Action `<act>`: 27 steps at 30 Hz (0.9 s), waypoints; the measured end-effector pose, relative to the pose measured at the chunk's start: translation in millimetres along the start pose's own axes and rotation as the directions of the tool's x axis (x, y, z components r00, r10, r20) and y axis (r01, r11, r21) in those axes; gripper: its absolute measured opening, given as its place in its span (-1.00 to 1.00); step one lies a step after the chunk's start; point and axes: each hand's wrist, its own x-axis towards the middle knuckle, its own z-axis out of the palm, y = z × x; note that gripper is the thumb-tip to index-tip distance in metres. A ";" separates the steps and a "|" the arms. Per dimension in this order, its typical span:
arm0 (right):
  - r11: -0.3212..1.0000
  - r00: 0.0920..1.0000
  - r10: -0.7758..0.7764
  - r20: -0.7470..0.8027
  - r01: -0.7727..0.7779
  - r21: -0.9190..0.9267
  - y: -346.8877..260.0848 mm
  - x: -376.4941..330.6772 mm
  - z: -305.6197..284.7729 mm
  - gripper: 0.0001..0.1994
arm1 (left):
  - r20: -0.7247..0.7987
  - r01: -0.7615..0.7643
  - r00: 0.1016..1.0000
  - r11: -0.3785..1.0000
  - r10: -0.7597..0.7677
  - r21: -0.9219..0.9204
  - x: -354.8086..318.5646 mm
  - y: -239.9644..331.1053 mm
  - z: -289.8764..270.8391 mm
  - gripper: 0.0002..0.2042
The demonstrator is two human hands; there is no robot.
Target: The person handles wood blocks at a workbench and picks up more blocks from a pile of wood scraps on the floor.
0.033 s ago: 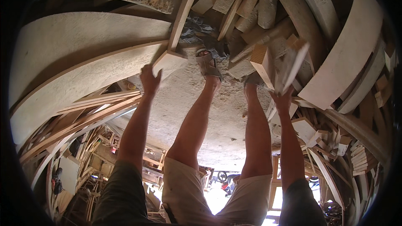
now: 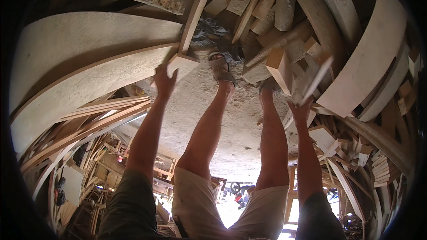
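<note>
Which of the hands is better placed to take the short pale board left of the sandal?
Probably the left hand: it is open and close to the board, though contact is unclear. The right hand is far across, at a blurred plank.

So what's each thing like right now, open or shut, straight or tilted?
Left hand: open.
Short board: beside the left hand, touch unclear.
Right hand: closed.
Thin board: in the right hand, tilted, blurred.
Left sandal: worn.
Dark sheet: crumpled.
Wood blocks: heaped.
</note>
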 end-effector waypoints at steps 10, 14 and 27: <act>0.595 0.747 0.664 0.020 -0.512 -0.620 149.6 -81.3 -61.6 -0.19 | -0.165 -0.172 0.980 0.874 0.107 -0.455 164.7 178.7 54.3 -0.60; 0.809 0.942 0.051 0.331 0.156 -0.567 -30.6 -27.1 -23.2 -0.42 | -0.220 -0.213 0.967 0.889 0.132 -0.404 217.7 205.7 46.6 -0.46; 0.977 0.988 -0.139 -0.074 0.124 -0.172 -311.9 232.3 94.0 -0.05 | 0.204 0.195 0.973 0.842 -0.103 -0.502 253.7 260.4 85.1 -0.10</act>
